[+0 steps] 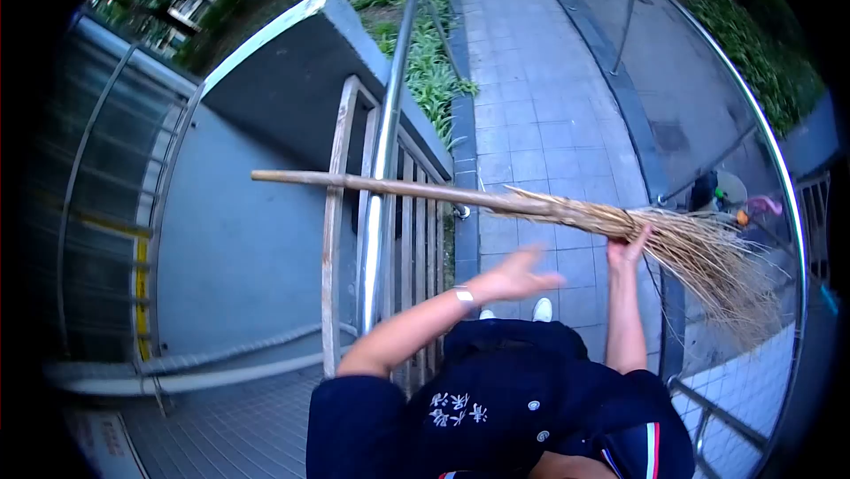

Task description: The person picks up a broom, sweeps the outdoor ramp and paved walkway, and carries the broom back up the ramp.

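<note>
A twig broom [425,191] lies crosswise in front of me, its wooden handle pointing left and its straw-coloured bristles fanning out to the right. My right hand [627,251] grips the bristle bundle from below, near where the twigs spread. Below the handle, my left hand [518,277] is apart from the broom, holding nothing, its fingers stretched and slightly blurred. The broom's handle passes in front of a metal handrail [385,151] and a wooden slatted frame [334,213]; whether it touches them I cannot tell.
A tiled walkway [522,98] runs ahead between metal rails. On the right, a curved handrail [753,98] borders it, with colourful items [742,204] beyond. To the left stand a grey wall [239,249] and green plants [429,89]. White shoes [543,309] show below me.
</note>
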`<state>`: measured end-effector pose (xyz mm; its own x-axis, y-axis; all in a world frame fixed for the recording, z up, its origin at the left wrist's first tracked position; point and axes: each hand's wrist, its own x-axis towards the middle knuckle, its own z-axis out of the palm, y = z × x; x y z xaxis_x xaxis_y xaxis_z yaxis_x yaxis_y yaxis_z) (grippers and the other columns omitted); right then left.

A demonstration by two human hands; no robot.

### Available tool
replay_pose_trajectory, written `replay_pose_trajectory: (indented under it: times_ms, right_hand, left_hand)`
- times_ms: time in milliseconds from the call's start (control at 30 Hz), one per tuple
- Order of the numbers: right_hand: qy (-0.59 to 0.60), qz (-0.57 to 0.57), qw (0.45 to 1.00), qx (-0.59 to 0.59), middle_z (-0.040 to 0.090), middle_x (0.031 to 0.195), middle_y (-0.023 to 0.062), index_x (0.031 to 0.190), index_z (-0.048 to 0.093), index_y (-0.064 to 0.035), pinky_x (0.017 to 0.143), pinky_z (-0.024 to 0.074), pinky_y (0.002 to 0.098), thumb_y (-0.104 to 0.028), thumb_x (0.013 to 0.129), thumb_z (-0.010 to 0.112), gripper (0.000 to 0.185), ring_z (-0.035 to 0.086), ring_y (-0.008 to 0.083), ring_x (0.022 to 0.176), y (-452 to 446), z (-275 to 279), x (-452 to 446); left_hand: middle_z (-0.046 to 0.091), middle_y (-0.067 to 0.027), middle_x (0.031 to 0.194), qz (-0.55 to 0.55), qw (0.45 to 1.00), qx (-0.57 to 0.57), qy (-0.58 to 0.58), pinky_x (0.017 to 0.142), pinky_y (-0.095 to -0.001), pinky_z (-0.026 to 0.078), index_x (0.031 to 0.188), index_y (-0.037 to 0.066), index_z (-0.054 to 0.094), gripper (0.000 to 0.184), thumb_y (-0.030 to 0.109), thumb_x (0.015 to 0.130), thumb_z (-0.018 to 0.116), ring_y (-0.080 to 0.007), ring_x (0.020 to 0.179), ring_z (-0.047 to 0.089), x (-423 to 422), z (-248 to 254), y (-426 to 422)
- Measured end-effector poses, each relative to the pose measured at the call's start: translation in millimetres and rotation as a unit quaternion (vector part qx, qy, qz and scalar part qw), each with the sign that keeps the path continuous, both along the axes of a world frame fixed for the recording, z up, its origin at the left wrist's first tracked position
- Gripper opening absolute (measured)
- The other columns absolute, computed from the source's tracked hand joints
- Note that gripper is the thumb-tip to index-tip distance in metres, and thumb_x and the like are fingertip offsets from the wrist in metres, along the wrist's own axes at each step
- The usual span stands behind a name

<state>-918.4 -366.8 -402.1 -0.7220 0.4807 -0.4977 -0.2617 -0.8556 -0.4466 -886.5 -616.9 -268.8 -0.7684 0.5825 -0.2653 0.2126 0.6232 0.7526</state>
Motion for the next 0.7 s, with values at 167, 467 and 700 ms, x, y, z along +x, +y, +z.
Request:
replay_pose_trajectory:
  times_ms: [167,467,700]
  right_hand:
    - [-0.077,0.009,0.997,0.001,0.053,0.099,0.0115,0.106,0.046,-0.0051,0.083,0.0427,0.0394,-0.055,0.07,0.053,0.062,0.053,0.0246,0.091,41.3,-39.4,108.5]
    - [-0.275,-0.076,0.934,-0.215,0.057,0.088,0.0085,0.092,0.052,-0.0078,0.07,0.0489,0.0413,-0.056,0.069,0.054,0.054,0.058,0.0248,0.079,0.0,-93.5,288.8]
    - [-0.558,0.108,0.705,0.425,0.048,0.107,0.0179,0.113,0.039,-0.0045,0.085,0.0364,0.0438,-0.026,0.062,0.063,0.061,0.046,0.0307,0.099,-8.9,-135.2,342.0]
  left_hand:
    - [0.05,-0.0032,0.087,0.482,0.71,0.452,-0.242,0.067,-0.0289,0.041,0.098,0.01,0.049,0.031,0.03,0.076,0.057,-0.0152,0.079,0.049,6.9,-65.6,-139.4]
    - [0.045,0.0003,0.069,0.166,0.592,0.776,-0.141,0.05,-0.0197,0.038,0.099,0.005,0.045,0.035,0.018,0.071,0.062,-0.0071,0.057,0.042,-59.9,81.0,-156.2]
    - [0.043,0.001,0.058,0.138,0.827,0.516,-0.176,0.052,-0.0251,0.042,0.082,0.008,0.04,0.021,0.008,0.069,0.056,-0.0112,0.051,0.043,-66.5,71.2,15.8]
